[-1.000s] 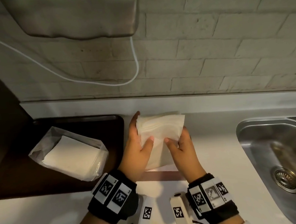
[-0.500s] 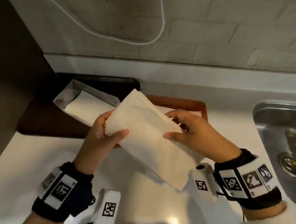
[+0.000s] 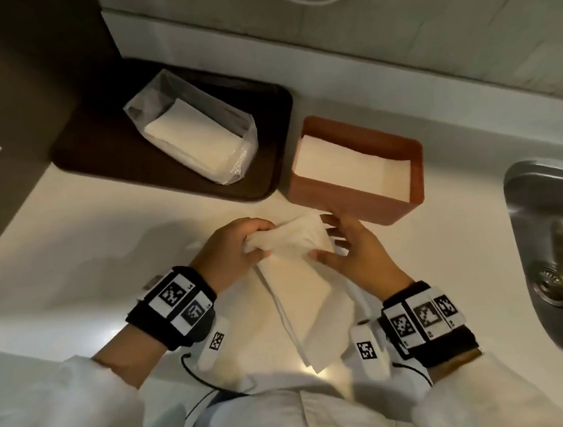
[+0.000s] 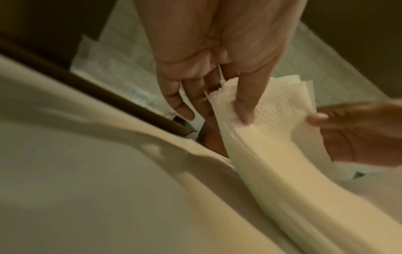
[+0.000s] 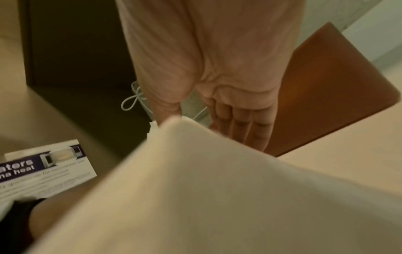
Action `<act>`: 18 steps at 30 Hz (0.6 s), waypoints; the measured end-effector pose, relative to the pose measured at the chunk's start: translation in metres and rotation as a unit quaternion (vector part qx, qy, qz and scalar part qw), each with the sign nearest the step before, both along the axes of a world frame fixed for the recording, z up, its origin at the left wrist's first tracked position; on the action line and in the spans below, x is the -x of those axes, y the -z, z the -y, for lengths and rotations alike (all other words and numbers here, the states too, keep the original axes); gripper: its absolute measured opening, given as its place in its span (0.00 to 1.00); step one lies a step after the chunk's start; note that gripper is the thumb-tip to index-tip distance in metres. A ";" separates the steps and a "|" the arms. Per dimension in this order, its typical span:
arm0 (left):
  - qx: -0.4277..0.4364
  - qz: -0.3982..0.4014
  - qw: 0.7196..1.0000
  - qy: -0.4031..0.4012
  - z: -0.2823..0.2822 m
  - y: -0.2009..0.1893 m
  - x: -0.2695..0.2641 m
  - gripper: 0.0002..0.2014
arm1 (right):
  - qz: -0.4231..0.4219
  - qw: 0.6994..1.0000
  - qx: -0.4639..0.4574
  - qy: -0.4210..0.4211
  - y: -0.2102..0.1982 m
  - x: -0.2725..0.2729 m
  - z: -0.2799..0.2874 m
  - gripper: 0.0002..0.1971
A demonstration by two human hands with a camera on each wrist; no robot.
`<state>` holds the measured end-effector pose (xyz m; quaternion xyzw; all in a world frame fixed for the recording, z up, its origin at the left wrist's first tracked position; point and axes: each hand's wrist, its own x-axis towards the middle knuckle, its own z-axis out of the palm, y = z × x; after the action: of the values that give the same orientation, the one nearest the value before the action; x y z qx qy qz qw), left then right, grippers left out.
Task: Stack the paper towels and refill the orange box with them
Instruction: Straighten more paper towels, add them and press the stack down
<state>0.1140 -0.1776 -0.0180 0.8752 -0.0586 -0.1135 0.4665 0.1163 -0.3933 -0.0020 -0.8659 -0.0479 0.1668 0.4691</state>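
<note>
Compared with half a second ago, the towel stack point(image 3: 297, 280) is sitting lower and nearer, drooping over the counter rather than raised flat; judgement: squaring continues, insertion pending. Left hand point(image 3: 232, 252) is pinching the stack's far-left corner, thumb on top, fingers beneath. Right hand point(image 3: 356, 251) is resting relaxed fingers on the far-right edge. Orange box point(image 3: 417, 172), part-filled, is sitting just beyond, to the right.
</note>
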 end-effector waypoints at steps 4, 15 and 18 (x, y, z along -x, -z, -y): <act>-0.062 0.113 0.992 -0.001 0.007 -0.012 0.001 0.18 | 0.089 0.995 0.038 0.017 -0.007 0.005 -0.006 0.17; -0.015 0.201 0.979 0.027 0.037 -0.033 0.023 0.15 | 0.162 0.985 -0.004 0.053 -0.018 0.032 -0.009 0.11; -0.003 0.205 0.978 0.019 0.039 -0.032 0.024 0.17 | 0.163 0.985 -0.014 0.053 -0.016 0.036 -0.008 0.12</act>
<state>0.0900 -0.2169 0.0138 0.8803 -0.1692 0.0597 0.4393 0.0807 -0.3849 0.0138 -0.8762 -0.0806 -0.0024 0.4751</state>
